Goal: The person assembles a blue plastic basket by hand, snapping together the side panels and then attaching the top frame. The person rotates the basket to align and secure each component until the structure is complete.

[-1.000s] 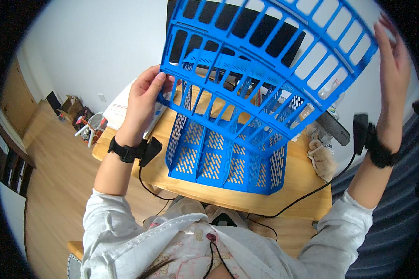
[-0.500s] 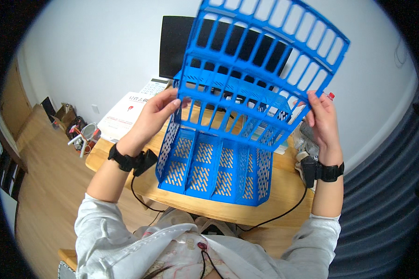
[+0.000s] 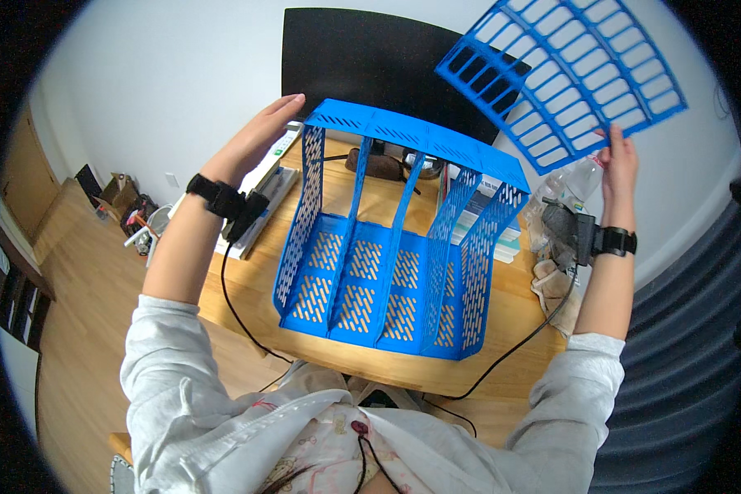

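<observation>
With the panel off the rack, your right hand pinches it up-right while your left hand, fingers extended, rests at the rack's top-left corner.

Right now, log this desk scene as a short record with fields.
Left hand: left hand open, fingertips at the top left corner of the blue file rack
Right hand: right hand grips the lower edge of a loose blue slotted panel, held up in the air, apart from the rack
Rack: rests on the wooden desk, perforated dividers inside
Behind rack: dark monitor
Wrists: black bands, cables trailing from them
</observation>
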A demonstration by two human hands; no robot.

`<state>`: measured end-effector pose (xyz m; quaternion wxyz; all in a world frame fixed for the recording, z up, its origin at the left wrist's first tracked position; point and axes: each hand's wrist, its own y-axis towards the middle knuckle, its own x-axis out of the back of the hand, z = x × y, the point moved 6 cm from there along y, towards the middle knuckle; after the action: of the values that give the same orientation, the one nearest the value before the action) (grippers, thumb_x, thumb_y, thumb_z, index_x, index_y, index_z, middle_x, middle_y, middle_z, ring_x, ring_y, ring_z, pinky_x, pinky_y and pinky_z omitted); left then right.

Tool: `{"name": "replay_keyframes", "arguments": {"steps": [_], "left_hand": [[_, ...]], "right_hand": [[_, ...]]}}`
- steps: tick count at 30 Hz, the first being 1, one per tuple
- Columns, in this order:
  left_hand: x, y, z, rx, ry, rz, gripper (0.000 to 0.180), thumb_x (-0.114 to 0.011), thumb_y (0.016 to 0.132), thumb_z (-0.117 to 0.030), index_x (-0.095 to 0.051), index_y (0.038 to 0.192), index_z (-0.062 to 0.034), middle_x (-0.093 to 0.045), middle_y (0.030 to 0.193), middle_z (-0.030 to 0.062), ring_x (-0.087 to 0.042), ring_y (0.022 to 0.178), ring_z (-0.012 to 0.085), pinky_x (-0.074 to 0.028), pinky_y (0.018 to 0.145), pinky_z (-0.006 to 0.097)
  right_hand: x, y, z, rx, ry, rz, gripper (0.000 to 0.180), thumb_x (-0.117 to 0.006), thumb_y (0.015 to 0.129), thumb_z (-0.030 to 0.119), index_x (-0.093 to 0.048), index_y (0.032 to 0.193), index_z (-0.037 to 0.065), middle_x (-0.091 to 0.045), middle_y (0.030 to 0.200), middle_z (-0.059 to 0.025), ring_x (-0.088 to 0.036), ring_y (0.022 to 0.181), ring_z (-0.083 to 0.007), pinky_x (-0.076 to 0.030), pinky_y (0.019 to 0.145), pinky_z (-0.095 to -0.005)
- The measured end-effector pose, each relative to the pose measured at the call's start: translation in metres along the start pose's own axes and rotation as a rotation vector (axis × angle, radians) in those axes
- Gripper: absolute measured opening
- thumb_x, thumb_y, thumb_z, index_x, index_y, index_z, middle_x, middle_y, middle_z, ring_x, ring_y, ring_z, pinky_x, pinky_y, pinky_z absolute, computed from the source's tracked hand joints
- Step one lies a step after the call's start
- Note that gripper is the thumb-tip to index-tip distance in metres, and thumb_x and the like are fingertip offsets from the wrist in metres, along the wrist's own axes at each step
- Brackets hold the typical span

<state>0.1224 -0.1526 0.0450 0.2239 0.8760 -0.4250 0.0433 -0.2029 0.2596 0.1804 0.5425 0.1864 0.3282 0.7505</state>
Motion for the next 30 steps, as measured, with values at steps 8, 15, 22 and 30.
{"name": "replay_keyframes", "arguments": {"steps": [8, 15, 22, 30], "left_hand": [[-0.002, 0.036, 0.017, 0.101, 0.087, 0.149, 0.092, -0.033, 0.079, -0.07, -0.026, 0.135, 0.0024, -0.026, 0.139, 0.0238, -0.021, 0.132, 0.0333, -0.015, 0.108, 0.043], [-0.01, 0.063, 0.024, 0.075, 0.084, 0.292, 0.085, -0.034, 0.082, -0.067, -0.027, 0.136, -0.0019, -0.028, 0.138, 0.023, -0.026, 0.13, 0.0327, -0.021, 0.107, 0.042], [-0.033, 0.078, 0.013, 0.012, 0.126, 0.396, 0.078, -0.038, 0.082, -0.063, -0.032, 0.134, -0.0049, -0.042, 0.129, 0.0232, -0.046, 0.117, 0.0314, -0.043, 0.093, 0.039], [-0.03, 0.081, 0.009, 0.04, 0.129, 0.289, 0.052, -0.052, 0.086, -0.045, -0.05, 0.122, -0.0084, -0.059, 0.106, 0.0115, -0.062, 0.086, 0.0161, -0.051, 0.076, 0.025]], "right_hand": [[-0.073, -0.011, -0.086, -0.158, -0.154, 0.39, 0.027, -0.052, 0.089, 0.03, -0.06, 0.088, 0.005, -0.063, 0.078, -0.0029, -0.041, 0.05, -0.0036, -0.032, 0.048, -0.0176], [-0.107, -0.033, -0.124, -0.42, -0.095, 0.575, 0.025, -0.051, 0.09, 0.028, -0.057, 0.101, 0.006, -0.064, 0.087, -0.0021, -0.044, 0.052, -0.0029, -0.036, 0.051, -0.016], [-0.132, -0.048, -0.129, -0.526, -0.082, 0.752, 0.029, -0.052, 0.09, 0.028, -0.056, 0.108, 0.006, -0.061, 0.092, -0.0014, -0.05, 0.064, -0.002, -0.043, 0.056, -0.0148], [-0.143, -0.056, -0.138, -0.661, -0.031, 0.874, 0.042, -0.059, 0.085, 0.032, -0.054, 0.114, 0.002, -0.06, 0.096, -0.0067, -0.06, 0.082, -0.0093, -0.051, 0.068, -0.0202]]}}
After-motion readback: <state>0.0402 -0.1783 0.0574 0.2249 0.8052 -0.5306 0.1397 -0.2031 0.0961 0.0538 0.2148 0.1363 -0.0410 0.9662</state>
